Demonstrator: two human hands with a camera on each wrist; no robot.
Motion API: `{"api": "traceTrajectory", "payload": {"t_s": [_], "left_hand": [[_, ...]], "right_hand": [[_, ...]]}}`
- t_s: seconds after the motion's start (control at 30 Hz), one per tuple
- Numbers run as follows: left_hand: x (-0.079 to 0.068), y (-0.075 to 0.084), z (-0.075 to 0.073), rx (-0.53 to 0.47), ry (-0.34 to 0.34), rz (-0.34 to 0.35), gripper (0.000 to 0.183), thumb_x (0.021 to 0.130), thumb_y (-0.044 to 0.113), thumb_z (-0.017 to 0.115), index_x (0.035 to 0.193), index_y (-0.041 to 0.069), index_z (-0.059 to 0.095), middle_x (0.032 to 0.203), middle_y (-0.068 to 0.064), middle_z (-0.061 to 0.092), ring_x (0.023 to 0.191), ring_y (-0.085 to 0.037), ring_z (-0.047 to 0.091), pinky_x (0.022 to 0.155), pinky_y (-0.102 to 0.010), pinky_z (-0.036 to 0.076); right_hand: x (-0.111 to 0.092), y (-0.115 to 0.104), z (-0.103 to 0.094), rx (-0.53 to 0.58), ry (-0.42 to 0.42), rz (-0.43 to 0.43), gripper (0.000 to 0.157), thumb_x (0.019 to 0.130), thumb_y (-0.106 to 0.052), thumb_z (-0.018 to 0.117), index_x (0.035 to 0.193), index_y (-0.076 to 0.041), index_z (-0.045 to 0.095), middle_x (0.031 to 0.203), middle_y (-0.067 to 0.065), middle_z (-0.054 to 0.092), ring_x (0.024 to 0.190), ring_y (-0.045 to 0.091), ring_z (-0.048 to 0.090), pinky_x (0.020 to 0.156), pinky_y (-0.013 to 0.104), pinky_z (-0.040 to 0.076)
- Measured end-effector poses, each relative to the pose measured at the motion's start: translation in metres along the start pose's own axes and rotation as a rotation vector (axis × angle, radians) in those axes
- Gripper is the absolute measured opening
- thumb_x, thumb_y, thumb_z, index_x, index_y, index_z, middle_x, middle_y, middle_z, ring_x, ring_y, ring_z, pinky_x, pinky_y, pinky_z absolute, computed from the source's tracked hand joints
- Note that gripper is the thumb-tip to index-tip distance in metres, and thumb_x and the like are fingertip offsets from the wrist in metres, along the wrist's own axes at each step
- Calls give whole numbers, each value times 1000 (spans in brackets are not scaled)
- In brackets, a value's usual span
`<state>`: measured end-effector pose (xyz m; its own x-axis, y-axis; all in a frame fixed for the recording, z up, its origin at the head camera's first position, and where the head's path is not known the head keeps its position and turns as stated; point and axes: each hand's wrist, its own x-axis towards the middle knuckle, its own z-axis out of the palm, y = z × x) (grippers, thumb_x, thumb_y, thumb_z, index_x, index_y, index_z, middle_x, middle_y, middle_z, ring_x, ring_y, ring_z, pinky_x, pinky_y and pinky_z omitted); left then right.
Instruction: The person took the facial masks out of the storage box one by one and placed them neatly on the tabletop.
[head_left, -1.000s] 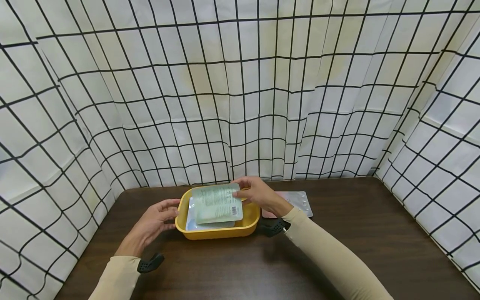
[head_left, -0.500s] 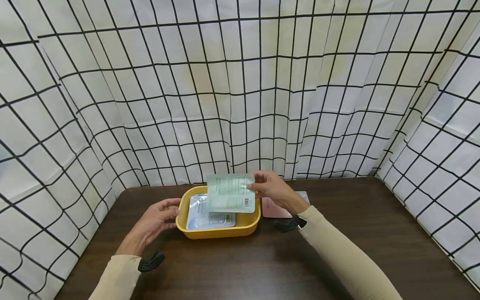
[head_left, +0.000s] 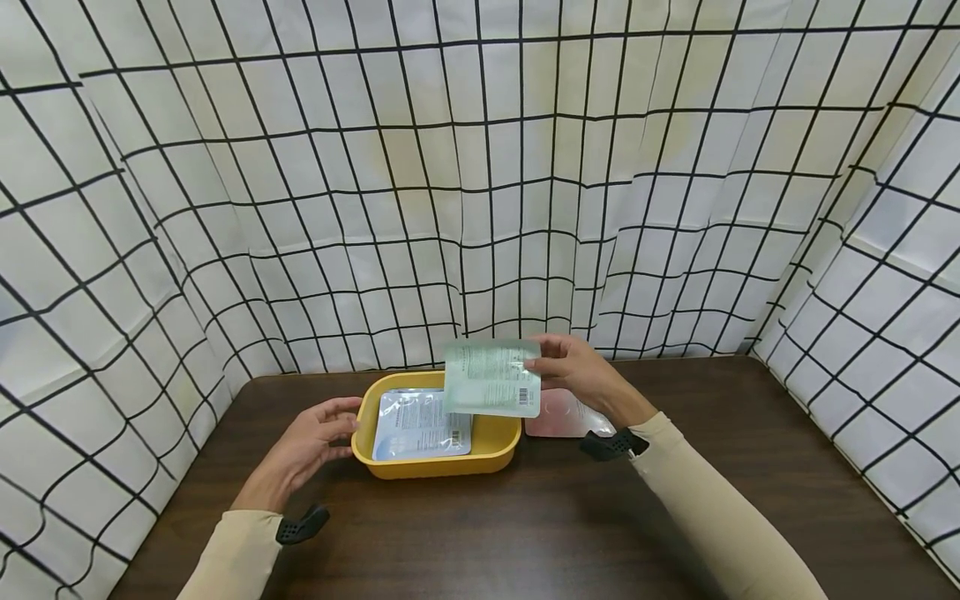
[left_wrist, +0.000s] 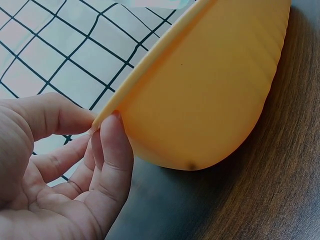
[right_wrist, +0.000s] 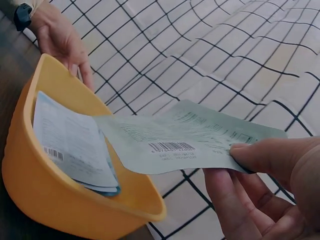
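My left hand pinches the yellow tub by its rim and my right hand pinches one edge of the green packet, over the tub's right end, so if my grip slips, it could flop onto the blue packet inside.

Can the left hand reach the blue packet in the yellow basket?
Probably yes: the left hand would need to release the basket rim, but most of the blue packet lies uncovered.
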<state>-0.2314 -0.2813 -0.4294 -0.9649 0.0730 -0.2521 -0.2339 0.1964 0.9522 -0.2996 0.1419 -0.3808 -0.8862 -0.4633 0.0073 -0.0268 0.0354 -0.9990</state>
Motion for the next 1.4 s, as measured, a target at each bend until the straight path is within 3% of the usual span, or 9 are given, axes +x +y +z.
{"api": "traceTrajectory", "payload": {"t_s": [0.3,0.5,0.8,1.0,1.4], "left_hand": [[0,-1,0,6,2,1,58,102,12,58,154,2,35,133,-18,55,102,-24,58,81,-34,58],[1,0,0,3,2,-3,60,101,13,59,155,2,34,129,-16,57,101,-22,59,81,-34,58],[-1,1,0,12,2,6,60,101,14,61,154,3,36,130,-18,57,101,-23,60,83,-34,58],[-1,0,0,12,1,8,60,101,13,60,155,2,34,131,-18,55,101,-23,59,81,-34,58],[-1,2,1,12,9,0,58,101,13,60,153,4,38,130,-17,56,102,-24,59,83,-35,58]], "right_hand": [[-15,-1,-25,7,64,23,38,96,-7,69,132,-1,60,117,13,69,98,24,72,83,37,60],[-29,-2,-41,-25,63,17,39,98,-11,66,135,-3,57,121,16,65,101,27,69,89,42,59],[-41,5,-67,-12,101,25,46,98,-12,66,141,1,53,121,8,66,98,20,68,84,37,58],[-53,12,-90,-51,136,35,47,97,-16,69,138,0,55,122,6,65,101,20,68,87,42,58],[-81,32,-145,-43,172,46,52,98,-16,67,143,3,49,115,-2,71,99,15,70,82,34,60]]}}
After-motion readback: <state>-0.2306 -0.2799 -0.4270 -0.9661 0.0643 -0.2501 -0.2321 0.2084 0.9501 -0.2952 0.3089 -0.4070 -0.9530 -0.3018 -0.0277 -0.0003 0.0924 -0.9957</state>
